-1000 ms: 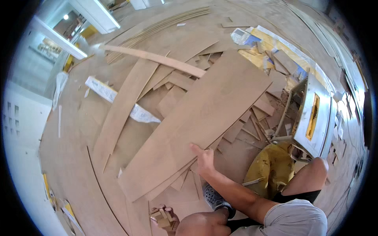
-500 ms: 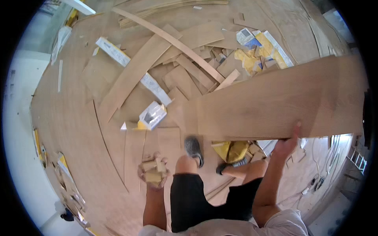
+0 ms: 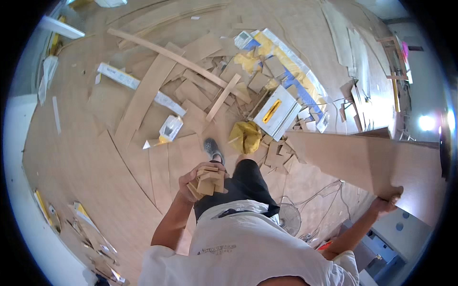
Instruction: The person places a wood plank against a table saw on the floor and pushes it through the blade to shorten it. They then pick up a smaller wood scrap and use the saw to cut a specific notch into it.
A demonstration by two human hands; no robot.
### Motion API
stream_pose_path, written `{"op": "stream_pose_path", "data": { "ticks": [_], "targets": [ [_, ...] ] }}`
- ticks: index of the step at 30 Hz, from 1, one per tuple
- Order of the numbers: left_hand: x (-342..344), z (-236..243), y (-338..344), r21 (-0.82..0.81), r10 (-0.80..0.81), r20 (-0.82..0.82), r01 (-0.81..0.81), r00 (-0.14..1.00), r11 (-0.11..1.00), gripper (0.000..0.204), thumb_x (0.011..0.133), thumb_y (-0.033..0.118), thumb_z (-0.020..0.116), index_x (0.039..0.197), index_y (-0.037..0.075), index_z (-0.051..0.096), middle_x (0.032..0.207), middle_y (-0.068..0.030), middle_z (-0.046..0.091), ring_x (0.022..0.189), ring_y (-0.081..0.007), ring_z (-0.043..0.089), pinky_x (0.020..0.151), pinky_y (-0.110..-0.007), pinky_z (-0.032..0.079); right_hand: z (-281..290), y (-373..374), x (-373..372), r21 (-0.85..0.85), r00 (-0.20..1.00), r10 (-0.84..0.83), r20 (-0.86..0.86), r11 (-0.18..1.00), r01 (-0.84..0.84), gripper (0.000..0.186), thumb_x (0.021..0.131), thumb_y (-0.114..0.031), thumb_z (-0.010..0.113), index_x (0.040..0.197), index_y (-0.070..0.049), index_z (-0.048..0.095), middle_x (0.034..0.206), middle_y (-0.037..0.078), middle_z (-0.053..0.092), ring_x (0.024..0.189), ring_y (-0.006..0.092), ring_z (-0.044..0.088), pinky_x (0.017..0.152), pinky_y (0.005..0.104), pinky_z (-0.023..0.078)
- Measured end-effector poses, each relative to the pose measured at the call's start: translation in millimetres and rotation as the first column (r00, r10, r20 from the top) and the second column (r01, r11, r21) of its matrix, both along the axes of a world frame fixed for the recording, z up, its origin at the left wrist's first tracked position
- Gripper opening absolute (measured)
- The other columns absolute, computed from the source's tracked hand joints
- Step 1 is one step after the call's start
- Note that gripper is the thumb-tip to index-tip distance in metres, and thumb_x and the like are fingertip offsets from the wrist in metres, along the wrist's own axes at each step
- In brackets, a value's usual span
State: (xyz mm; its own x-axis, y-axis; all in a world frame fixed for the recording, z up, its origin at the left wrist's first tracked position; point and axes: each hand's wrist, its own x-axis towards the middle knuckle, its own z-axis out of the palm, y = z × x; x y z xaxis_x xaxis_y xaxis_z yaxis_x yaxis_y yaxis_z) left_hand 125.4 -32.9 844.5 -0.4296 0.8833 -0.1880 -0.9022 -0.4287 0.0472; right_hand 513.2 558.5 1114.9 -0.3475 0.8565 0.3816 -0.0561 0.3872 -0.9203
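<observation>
Near my lap, my left hand [image 3: 187, 182] is closed around a bunch of small wood offcuts [image 3: 210, 181]. Out to the right, my right hand [image 3: 385, 205] grips the lower edge of a long, wide brown wooden board [image 3: 353, 162]. The board is held up off the floor and tilted, and its far end reaches the right rim. Just ahead of my legs stands a yellow sack [image 3: 245, 137] with its mouth open. Beside it is a boxy, pale metal-topped machine [image 3: 273, 113] with a yellow slotted insert.
Scrap planks [image 3: 191, 93] and broken pieces pile up ahead on the wooden floor. A long strip [image 3: 157, 51] lies across them. White-and-yellow cartons [image 3: 170, 127] are scattered about. A round fan [image 3: 289, 219] and loose cables [image 3: 324, 193] are at my right side.
My body has turned right, bringing the machine and fan into view. The board has swung further right with my right hand. My left hand has come in nearer my lap, still holding the offcuts.
</observation>
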Motion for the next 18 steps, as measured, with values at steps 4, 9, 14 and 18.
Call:
{"op": "stream_pose_path", "data": {
  "ticks": [4,9,14,18],
  "targets": [
    [-14,22,17,0.005,-0.049,0.007,0.049,0.999,0.999,0.067,0.09,0.048,0.062,0.14,0.004,0.055,0.141,-0.0223,0.05,0.135,-0.0477,0.047,0.097,-0.07,0.05,54,-17,21,-0.054,0.996,-0.09,0.028,0.994,0.092,0.053,0.085,-0.05,0.078,0.106,-0.006,0.058,0.123,0.006,0.058,0.116,0.0262,0.058,0.096,0.0466,0.053],
    [-37,32,40,0.014,-0.069,-0.054,0.07,0.996,0.997,0.065,0.093,0.049,0.061,0.14,0.005,0.053,0.137,-0.0202,0.048,0.133,-0.0448,0.048,0.093,-0.068,0.055,5,-27,37,-0.098,0.842,-0.123,0.526,0.974,0.203,0.062,0.098,-0.046,0.062,0.134,0.002,0.049,0.129,0.011,0.054,0.118,0.024,0.055,0.105,0.0383,0.044],
    [-73,25,86,0.032,-0.073,-0.07,0.075,0.995,0.997,0.064,0.093,0.047,0.061,0.138,0.003,0.054,0.139,-0.0229,0.05,0.133,-0.0464,0.048,0.095,-0.067,0.054,-215,-17,102,-0.487,0.626,0.399,0.67,0.873,-0.035,0.057,0.104,-0.032,0.056,0.152,-0.003,0.042,0.149,0.01,0.049,0.137,0.0239,0.045,0.12,0.0401,0.029],
    [-119,38,94,-0.081,0.021,-0.019,-0.023,1.0,0.996,0.064,0.091,0.044,0.063,0.138,0.001,0.053,0.138,-0.0239,0.05,0.131,-0.0472,0.051,0.092,-0.068,0.055,-351,-64,-48,-0.915,0.768,0.542,0.34,0.38,0.136,0.062,0.104,-0.044,0.055,0.152,-0.007,0.046,0.152,0.007,0.05,0.141,0.0227,0.045,0.121,0.0387,0.03]
  ]
}}
